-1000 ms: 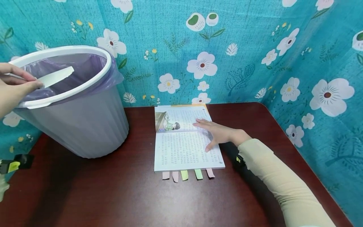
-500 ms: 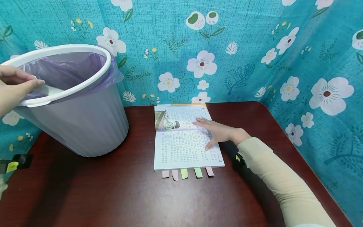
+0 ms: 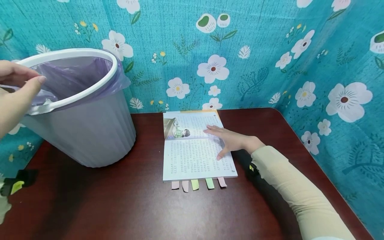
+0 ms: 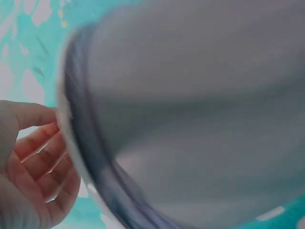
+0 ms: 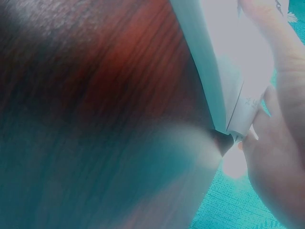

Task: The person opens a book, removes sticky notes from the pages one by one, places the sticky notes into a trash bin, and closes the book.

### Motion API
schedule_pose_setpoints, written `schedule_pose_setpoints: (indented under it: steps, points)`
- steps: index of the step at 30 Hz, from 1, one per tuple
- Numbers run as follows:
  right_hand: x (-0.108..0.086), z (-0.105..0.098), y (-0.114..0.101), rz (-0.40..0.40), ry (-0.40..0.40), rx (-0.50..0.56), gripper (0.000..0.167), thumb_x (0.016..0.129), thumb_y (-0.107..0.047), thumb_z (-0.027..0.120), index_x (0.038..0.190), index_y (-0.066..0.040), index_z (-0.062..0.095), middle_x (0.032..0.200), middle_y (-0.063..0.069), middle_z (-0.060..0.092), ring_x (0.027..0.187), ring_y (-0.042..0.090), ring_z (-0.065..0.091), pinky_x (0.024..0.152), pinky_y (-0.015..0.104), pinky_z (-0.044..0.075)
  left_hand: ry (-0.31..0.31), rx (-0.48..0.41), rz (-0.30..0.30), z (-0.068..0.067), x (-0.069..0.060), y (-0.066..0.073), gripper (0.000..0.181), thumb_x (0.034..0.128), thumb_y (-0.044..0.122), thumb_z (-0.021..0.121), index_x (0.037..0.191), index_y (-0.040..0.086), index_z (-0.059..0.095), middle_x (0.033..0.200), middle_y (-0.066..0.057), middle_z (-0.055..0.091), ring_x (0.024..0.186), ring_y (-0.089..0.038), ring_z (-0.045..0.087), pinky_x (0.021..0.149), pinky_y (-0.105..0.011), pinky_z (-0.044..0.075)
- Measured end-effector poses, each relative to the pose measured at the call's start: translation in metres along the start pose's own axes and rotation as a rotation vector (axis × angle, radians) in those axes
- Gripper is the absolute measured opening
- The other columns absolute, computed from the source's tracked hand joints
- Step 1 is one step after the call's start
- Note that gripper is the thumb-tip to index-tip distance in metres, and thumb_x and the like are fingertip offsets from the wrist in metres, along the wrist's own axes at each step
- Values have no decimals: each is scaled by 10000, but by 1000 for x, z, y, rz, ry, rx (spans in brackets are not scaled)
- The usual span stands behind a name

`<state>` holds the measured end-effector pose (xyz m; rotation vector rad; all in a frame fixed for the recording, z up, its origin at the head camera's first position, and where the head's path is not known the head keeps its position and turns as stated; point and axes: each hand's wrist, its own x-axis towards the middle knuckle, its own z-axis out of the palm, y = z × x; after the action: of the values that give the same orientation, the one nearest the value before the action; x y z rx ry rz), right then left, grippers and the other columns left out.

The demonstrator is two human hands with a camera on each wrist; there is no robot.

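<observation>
My left hand point(image 3: 18, 88) is over the near-left rim of the grey waste bin point(image 3: 87, 130). Its fingers are loosely bent, with nothing visible between them. In the left wrist view, the hand point(image 4: 38, 167) is beside the bin's rim point(image 4: 71, 129); whether it touches cannot be told. A purple plastic bag point(image 3: 72, 71) lines the bin. My right hand point(image 3: 229, 138) rests with spread fingers on the right side of an open book point(image 3: 192, 156) of printed text, which has a drawing at its upper left. In the right wrist view, the book's pages point(image 5: 205, 62) look overexposed.
Several pink, yellow and green sticky tabs point(image 3: 195, 184) stick out from the book's near edge. Both book and bin stand on a dark reddish-brown table point(image 3: 144, 206). Behind and to the right hangs a teal flowered cloth point(image 3: 258, 50).
A white strip of paper, pinched in my left hand over the bin, went lower and is now out of the fingers. That hand has loosened and shifted slightly left. My right hand stays on the book.
</observation>
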<state>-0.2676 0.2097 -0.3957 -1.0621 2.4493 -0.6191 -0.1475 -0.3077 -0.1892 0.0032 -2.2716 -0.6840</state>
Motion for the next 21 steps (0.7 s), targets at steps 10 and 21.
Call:
schedule_pose_setpoints:
  steps: [10,21]
  points:
    - [2,-2,0,-6,-7,-13,1189,711,-356,951,1622,-63,246,1694,186,100,1547,394,69,1189,627,133,43,37,496,51,-18,-16,258,878,346,806,1134,367,783,1051,138,752,924,-91,701,837,-163,453]
    - [-1,-1,-2,1,12,-4,1179,703,-336,960,1619,-69,267,1694,179,114,1547,390,77,1185,635,134,-600,-172,603,140,-81,104,64,934,102,744,991,113,769,925,4,729,835,-185,652,776,-391,541]
